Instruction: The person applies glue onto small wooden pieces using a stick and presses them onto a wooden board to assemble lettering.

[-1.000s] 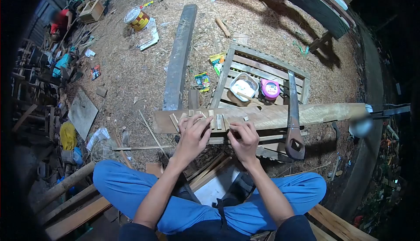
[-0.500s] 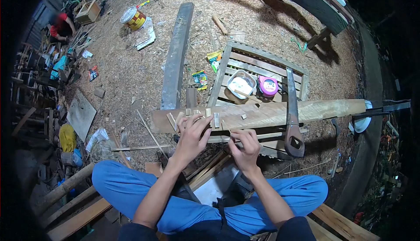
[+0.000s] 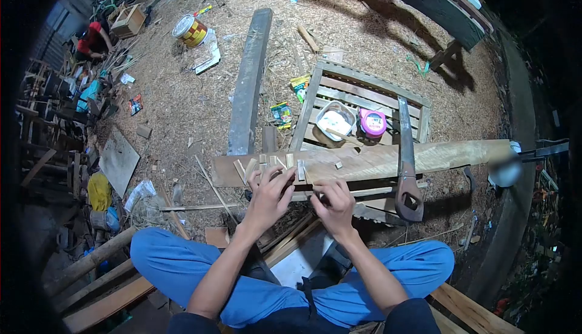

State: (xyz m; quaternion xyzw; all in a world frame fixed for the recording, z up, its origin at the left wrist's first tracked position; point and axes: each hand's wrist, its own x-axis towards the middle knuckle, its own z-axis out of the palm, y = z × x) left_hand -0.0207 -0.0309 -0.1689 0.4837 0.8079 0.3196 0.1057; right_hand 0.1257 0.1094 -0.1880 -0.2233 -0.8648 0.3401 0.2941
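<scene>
My left hand (image 3: 270,197) rests at the near edge of a long wooden plank (image 3: 376,156). Its fingers are curved and apart, the tips by several small wooden strips (image 3: 290,160) lying on the plank. My right hand (image 3: 335,203) is closed in a pinch just to the right. A thin wood sliver (image 3: 308,176) shows beside its fingertips, but what the fingers hold is hidden. One small wood block (image 3: 338,165) sits alone farther right. Across the plank lies a handsaw (image 3: 407,170), its handle toward me.
Beyond the plank, a slatted wooden frame (image 3: 370,73) carries a plastic tub (image 3: 334,117) of white material and a pink tape measure (image 3: 371,123). A dark beam (image 3: 249,85) lies on the shavings-covered ground. A paint bucket (image 3: 190,30) stands farther off. Another person (image 3: 92,40) crouches at far left.
My right hand has shifted slightly left and toward me. My left hand stays by the strips, moving slightly. The view has shifted a little.
</scene>
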